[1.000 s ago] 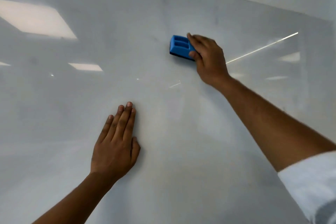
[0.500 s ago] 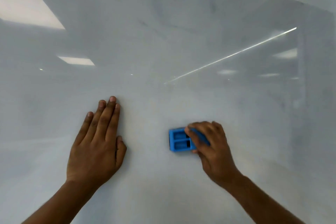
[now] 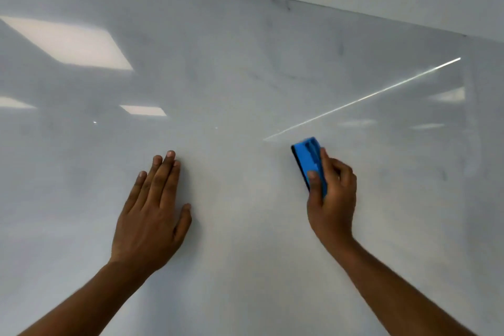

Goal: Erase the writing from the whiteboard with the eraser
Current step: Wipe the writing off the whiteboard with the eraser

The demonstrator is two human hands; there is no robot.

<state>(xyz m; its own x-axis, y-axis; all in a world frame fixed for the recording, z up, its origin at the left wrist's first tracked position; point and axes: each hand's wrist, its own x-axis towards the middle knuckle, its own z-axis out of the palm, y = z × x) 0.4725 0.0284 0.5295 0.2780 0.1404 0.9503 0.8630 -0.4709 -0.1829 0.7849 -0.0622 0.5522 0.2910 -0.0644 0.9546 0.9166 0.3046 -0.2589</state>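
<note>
Eraser (image 3: 309, 162) sits upright, right of centre on the whiteboard (image 3: 245, 76), pinched by the right hand (image 3: 331, 199), thumb on its near face, fingers curled behind. Left hand (image 3: 151, 213) lies flat on the board, fingers straight, holding nothing. Eraser looks light and stiff, probably easiest held by its long sides. Only faint grey smudges show.

Eraser (image 3: 309, 157) bright blue, black felt edge. Whiteboard (image 3: 245, 76) glossy pale grey-white, faint grey smudges.
</note>
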